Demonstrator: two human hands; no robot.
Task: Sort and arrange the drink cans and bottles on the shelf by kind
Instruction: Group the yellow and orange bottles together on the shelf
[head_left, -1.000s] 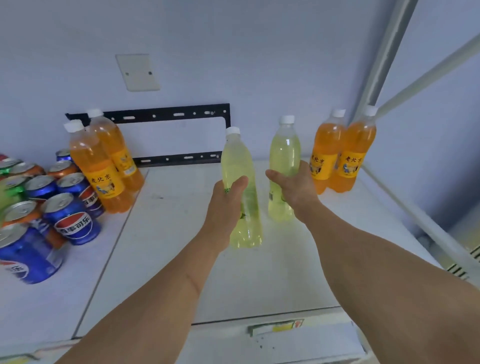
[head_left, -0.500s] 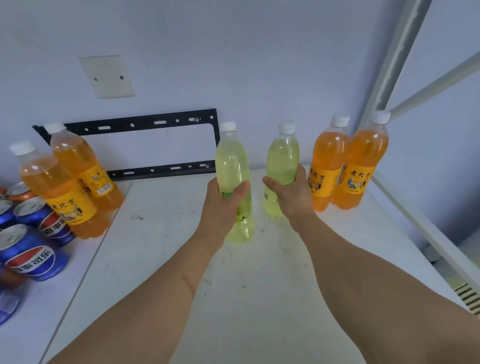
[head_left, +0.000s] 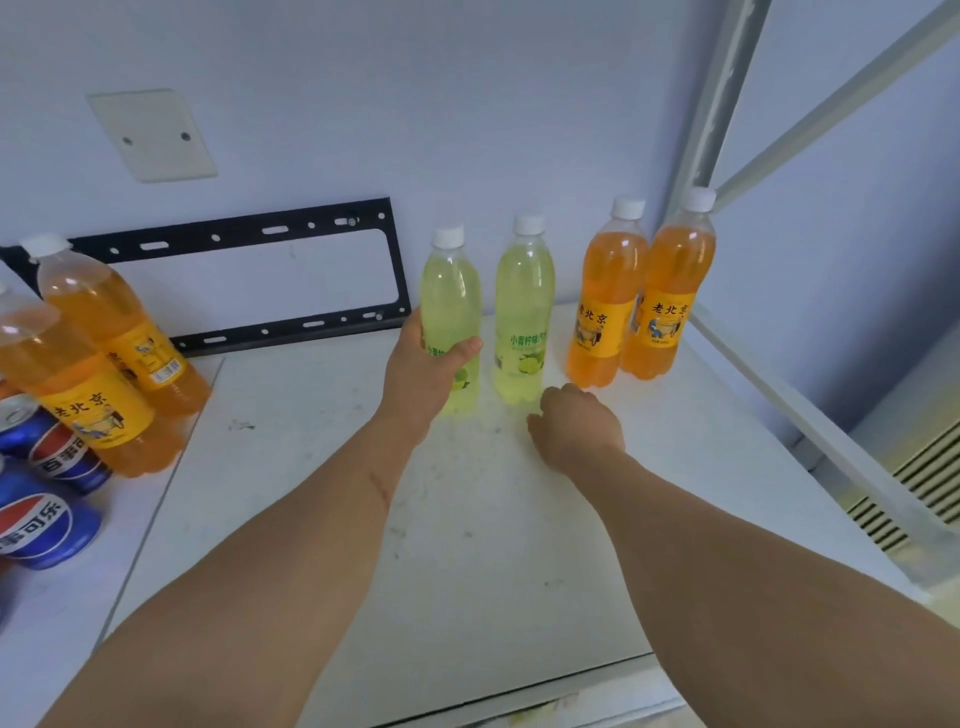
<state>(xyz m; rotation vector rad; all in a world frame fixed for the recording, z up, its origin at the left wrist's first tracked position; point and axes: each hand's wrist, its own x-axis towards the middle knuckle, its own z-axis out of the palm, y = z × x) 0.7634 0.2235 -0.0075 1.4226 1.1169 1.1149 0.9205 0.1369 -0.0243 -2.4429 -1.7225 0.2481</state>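
Note:
Two pale green lime soda bottles stand side by side at the back of the white shelf (head_left: 467, 545). My left hand (head_left: 423, 371) grips the left green bottle (head_left: 449, 296) round its lower half. The right green bottle (head_left: 524, 306) stands free. My right hand (head_left: 574, 423) hovers just in front of it, fingers loosely curled and holding nothing. Two orange soda bottles (head_left: 608, 296) (head_left: 672, 291) stand together to the right of the green pair. Two more orange bottles (head_left: 67, 379) (head_left: 117, 327) stand at the left.
Blue Pepsi cans (head_left: 39, 525) (head_left: 57, 447) sit at the far left edge. A black metal bracket (head_left: 249, 234) leans on the back wall. A white shelf post (head_left: 722, 88) and rail (head_left: 810, 415) bound the right side.
My right hand has let go of the right green bottle and drawn back toward me. My left hand has moved the left green bottle back, close beside the right one.

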